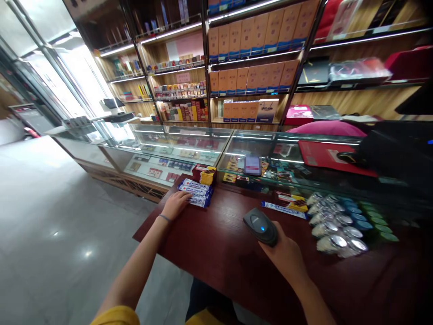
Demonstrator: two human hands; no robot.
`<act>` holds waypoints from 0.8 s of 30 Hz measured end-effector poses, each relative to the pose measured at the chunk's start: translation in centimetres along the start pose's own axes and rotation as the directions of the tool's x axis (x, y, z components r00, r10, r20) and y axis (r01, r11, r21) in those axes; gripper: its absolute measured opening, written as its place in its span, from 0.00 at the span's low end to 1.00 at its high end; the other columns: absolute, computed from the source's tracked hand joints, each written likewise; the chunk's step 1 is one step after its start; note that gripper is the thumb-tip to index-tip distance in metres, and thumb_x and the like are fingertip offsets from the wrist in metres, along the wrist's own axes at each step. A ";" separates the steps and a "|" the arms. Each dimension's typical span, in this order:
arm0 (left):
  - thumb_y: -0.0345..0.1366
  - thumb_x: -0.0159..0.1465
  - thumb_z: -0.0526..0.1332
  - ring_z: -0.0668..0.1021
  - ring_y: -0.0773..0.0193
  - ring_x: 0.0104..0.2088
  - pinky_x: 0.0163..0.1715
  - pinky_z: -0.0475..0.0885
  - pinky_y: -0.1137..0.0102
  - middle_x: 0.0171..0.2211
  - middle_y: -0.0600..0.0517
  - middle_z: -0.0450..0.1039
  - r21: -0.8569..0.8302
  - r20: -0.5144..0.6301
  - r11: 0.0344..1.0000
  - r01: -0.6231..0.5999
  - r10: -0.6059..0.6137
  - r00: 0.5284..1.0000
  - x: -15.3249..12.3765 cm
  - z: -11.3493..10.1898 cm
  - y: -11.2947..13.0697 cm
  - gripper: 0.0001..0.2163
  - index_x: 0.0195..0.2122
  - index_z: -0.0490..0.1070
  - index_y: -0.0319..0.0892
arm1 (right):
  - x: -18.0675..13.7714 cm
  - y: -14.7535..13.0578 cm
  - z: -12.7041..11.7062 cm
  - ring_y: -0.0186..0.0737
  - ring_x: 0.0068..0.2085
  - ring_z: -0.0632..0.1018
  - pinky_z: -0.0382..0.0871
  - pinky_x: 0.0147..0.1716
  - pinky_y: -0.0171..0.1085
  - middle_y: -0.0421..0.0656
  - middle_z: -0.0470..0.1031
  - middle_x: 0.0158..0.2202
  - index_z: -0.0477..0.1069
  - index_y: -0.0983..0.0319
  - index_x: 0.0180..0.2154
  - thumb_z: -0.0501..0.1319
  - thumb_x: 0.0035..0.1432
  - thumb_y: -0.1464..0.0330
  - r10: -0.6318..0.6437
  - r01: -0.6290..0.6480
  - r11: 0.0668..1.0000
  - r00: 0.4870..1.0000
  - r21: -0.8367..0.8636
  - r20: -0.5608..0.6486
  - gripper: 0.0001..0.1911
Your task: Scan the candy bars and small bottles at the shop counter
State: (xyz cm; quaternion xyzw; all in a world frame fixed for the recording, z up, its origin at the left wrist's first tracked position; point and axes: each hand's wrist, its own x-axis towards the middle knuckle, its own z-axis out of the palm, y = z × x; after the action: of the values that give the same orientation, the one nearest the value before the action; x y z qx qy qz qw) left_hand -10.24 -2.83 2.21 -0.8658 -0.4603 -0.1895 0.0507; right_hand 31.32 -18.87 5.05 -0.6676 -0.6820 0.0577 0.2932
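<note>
My right hand is wrapped round a black barcode scanner with a blue light, held over the dark red-brown table. Its head points forward and to the left. My left hand lies with outstretched fingers at the near left edge of several long blue-and-white boxes, laid side by side. Its fingertips touch them. Behind these stands a stack of yellow-and-dark-red packs. A single long blue-and-white box lies right of the scanner, beside more yellow-and-red packs.
Rows of silver-topped cans, with blue and green ones, stand on the right of the table. Beyond runs a glass display counter bearing a red mat and a mouse. Shelves of orange boxes rise behind it.
</note>
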 end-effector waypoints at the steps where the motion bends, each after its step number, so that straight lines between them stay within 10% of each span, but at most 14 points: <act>1: 0.36 0.68 0.58 0.75 0.55 0.52 0.53 0.71 0.60 0.53 0.47 0.74 0.004 0.001 1.000 0.004 -0.004 1.000 -0.2 0.3 -0.1 0.14 0.55 0.72 0.49 | 0.0 0.0 0.0 0.51 0.28 0.82 0.64 0.24 0.38 0.41 0.80 0.27 0.64 0.55 0.48 0.58 0.58 0.59 -0.001 0.001 1.000 1.000 -0.006 -0.002 0.17; 24: 0.33 0.65 0.59 0.74 0.54 0.54 0.55 0.70 0.57 0.55 0.47 0.71 0.020 0.005 0.998 0.059 -0.059 0.998 -0.7 1.0 1.0 0.18 0.57 0.70 0.49 | 0.0 0.4 -0.4 0.52 0.28 0.82 0.63 0.23 0.38 0.41 0.80 0.27 0.64 0.55 0.45 0.57 0.59 0.58 0.002 -0.003 1.000 0.999 -0.014 -0.038 0.14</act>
State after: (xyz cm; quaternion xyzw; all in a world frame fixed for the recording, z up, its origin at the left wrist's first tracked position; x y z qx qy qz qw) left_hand -9.47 -3.65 1.14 -0.8519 -0.4875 -0.1840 0.0524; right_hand 31.87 -18.99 5.19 -0.6714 -0.6759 0.0405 0.3012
